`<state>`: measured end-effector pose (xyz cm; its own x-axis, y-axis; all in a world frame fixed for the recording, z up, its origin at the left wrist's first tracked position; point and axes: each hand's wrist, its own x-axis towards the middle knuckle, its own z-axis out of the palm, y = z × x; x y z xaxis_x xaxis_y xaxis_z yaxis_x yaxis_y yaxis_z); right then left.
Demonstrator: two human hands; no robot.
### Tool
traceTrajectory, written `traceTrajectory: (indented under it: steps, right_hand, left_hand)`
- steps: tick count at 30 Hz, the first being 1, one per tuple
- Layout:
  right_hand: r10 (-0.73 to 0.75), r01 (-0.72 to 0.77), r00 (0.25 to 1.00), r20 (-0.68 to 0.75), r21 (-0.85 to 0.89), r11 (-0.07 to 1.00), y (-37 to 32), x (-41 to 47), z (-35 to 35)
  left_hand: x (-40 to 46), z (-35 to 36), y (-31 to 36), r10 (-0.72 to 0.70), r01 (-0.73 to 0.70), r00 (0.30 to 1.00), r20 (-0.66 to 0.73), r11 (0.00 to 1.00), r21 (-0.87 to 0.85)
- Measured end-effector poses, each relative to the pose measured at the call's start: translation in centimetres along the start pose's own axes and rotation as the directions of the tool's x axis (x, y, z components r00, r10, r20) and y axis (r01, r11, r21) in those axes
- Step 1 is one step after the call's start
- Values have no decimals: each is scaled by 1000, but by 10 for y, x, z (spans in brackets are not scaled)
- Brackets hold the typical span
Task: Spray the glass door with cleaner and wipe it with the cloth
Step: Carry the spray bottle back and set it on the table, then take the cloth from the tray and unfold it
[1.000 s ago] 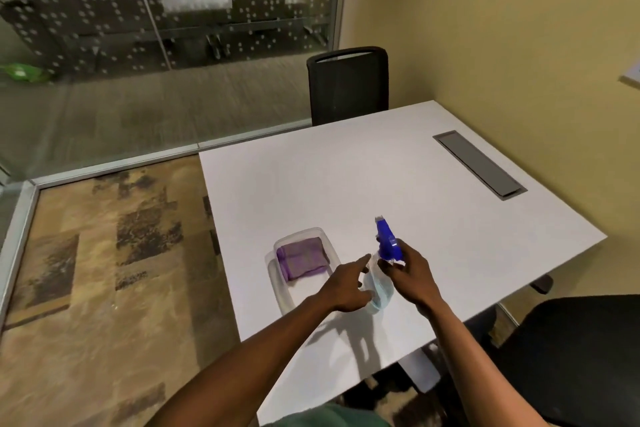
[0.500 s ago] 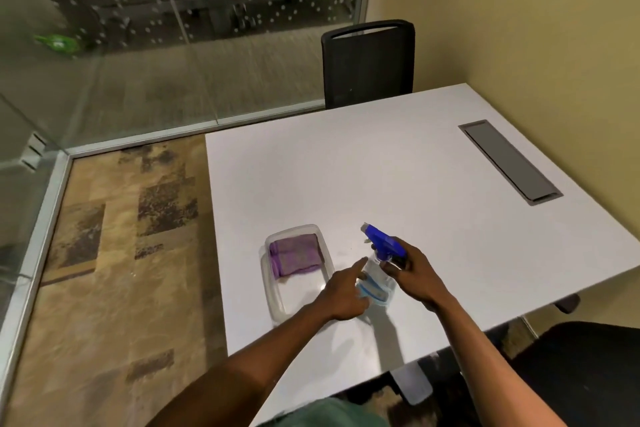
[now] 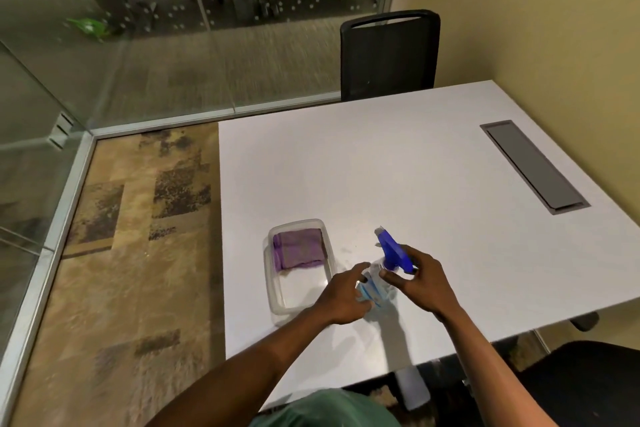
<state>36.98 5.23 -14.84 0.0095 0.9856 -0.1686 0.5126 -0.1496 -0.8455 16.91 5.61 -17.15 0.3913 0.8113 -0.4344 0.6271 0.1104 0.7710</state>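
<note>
Green garment [image 3: 325, 409]: bottom edge of view, the person's own clothing, only a strip visible.

Black seat [image 3: 588, 381]: bottom right corner, beside the surface.

Left hand [image 3: 346, 298]: reaches over the near part of the surface, fingers partly spread, index finger extended; fingertips touch the lower body of the bottle. Whether it grips or merely touches cannot be told.

Right hand [image 3: 415, 279]: wrapped around the neck of the bottle just under the trigger head, fingers curled, holding it.

Bottle [image 3: 375, 291]: clear body with a blue label, blue trigger head [image 3: 393, 250], nozzle pointing up and left. Tilted, between the two hands, above the near middle of the surface. Whether its base touches the surface cannot be told.

Tray [image 3: 273, 288]: clear plastic, rectangular with rounded corners, resting on the surface just left of the hands, near the left edge.

Cloth [image 3: 299, 250]: purple, folded, lying in the far half of the tray; the near half of the tray is bare.

Surface [image 3: 398, 166]: white, rectangular, otherwise bare in its middle.

Grey panel [image 3: 533, 166]: long, set flush into the surface toward its right side.

Floor [image 3: 138, 218]: patterned tan and brown carpet, left of the surface.

Black chair [image 3: 389, 55]: upright back, at the far edge of the surface.

Glass wall [image 3: 207, 45]: far side and left side of the room, metal frame along the floor, dotted pattern on the upper part. Which pane is the door cannot be told.

Yellow wall [image 3: 536, 10]: right side.
</note>
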Motion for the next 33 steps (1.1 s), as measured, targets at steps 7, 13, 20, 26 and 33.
traceTrajectory:
  steps: [7,13,20,26,33]
  right_hand:
    - [40,-42,999,-36,-74,996,6,-9,7]
    - [29,-35,998,-56,-109,993,8,-13,12]
    - [51,-76,982,-180,-132,988,11,-42,0]
    - [142,-165,943,-300,-52,985,3,-79,11]
    - [27,-23,999,47,-83,996,-27,-51,80]
  left_hand:
    - [0,4,-6,-50,50,999,-19,999,-14]
    - [-1,1,-5,-62,61,997,-38,998,-27]
    - [-10,0,-14,-58,54,995,-81,997,-50]
    - [-24,-6,-33,-103,74,980,-169,982,-174]
    - [-32,-43,-55,-264,141,882,-391,939,-314]
